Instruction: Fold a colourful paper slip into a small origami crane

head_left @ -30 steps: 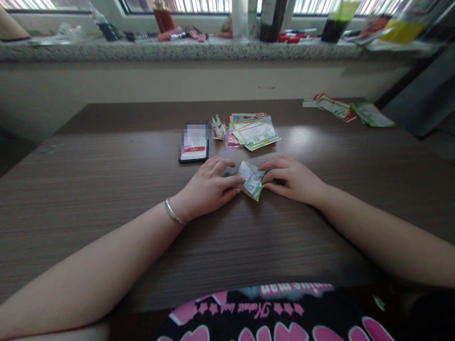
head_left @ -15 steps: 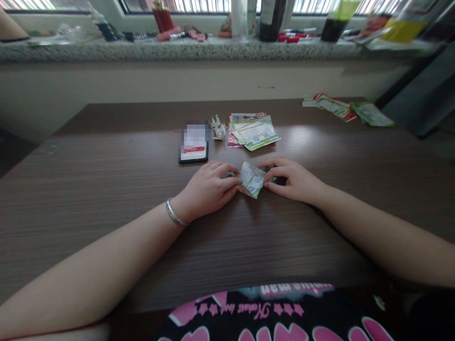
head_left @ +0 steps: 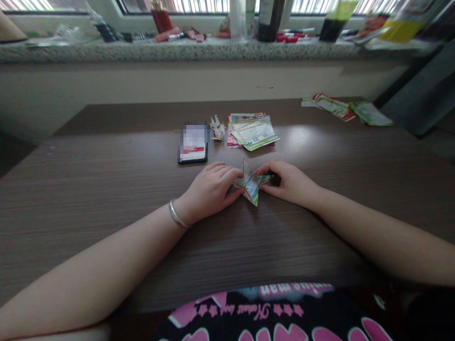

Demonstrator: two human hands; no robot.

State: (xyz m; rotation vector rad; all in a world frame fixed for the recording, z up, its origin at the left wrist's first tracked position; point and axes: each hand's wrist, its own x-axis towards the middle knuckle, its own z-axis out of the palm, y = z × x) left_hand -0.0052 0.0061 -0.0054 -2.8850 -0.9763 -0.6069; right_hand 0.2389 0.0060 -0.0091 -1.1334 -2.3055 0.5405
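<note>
A small sheet of printed paper (head_left: pixel 251 183), green and white, is creased into a pointed, four-armed star shape just above the table. My left hand (head_left: pixel 215 190), with a silver bangle at the wrist, pinches its left side between thumb and fingers. On the opposite side my right hand (head_left: pixel 286 182) grips the right part, thumb below and fingers above. Beyond the hands stands a small folded paper figure (head_left: pixel 217 129) with upright points. Right of it lies a loose stack of printed paper sheets (head_left: pixel 256 132).
A phone (head_left: pixel 193 144) with a blurred screen lies left of the paper figure. More printed slips (head_left: pixel 336 106) lie at the table's (head_left: pixel 106 199) far right. Bottles and small items crowd the granite windowsill (head_left: pixel 199 52) behind.
The paper has gone from a flatter creased sheet to a star shape with points sticking up and toward me. Both hands have drawn slightly closer together, squeezing its sides inward.
</note>
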